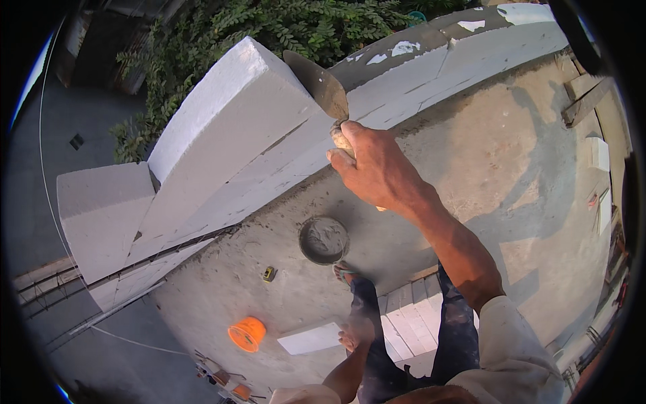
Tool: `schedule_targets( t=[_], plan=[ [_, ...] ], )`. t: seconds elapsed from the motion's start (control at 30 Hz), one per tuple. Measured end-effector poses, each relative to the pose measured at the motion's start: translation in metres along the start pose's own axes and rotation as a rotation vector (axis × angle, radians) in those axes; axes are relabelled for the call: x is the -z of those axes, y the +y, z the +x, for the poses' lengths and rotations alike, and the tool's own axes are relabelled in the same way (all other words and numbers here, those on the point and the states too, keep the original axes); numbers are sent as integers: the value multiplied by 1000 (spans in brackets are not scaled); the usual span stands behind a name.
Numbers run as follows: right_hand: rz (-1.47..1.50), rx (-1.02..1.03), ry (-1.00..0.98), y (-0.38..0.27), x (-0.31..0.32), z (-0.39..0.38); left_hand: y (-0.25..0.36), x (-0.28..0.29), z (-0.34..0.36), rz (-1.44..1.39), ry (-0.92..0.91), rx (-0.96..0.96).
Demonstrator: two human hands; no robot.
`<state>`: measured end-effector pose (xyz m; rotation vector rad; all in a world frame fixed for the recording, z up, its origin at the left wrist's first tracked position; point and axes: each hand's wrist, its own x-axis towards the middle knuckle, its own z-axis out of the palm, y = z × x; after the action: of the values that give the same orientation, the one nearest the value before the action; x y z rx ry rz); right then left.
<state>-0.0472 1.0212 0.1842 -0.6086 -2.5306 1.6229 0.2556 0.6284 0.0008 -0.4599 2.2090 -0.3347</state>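
Observation:
My right hand (pixel 370 161) is closed round the wooden handle of a trowel (pixel 319 84), reaching out over the wall. Its grey, mortar-stained blade points away to the far left, at the right end of a white block (pixel 229 108) on the wall (pixel 269 168). Whether the blade touches the block is unclear. Grey mortar (pixel 404 50) coats the wall's top beyond the blade. My left hand (pixel 356 331) is low beside my left leg, near the end of a loose white block (pixel 311 339). Its fingers look bent but are not clear enough to show any grip.
A round black tub of wet mortar (pixel 324 240) stands on the concrete floor by my foot. Left of it are a yellow-black tape measure (pixel 269 274) and an orange bucket (pixel 247 334). More white blocks (pixel 410 313) lie between my legs. Leafy branches (pixel 222 34) grow behind the wall.

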Motion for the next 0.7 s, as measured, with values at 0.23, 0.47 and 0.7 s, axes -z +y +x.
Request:
schedule_targets(
  t=[0.23,0.47,0.7],
  plan=[
    [-15,190,170,-42,-22,-23,4,9,-3,26,-21,8],
    [76,256,399,-27,-53,-9,-1,9,3,13,20,-36],
    [227,384,317,26,-99,-84,-10,6,2,-21,-12,-4]
  ],
)
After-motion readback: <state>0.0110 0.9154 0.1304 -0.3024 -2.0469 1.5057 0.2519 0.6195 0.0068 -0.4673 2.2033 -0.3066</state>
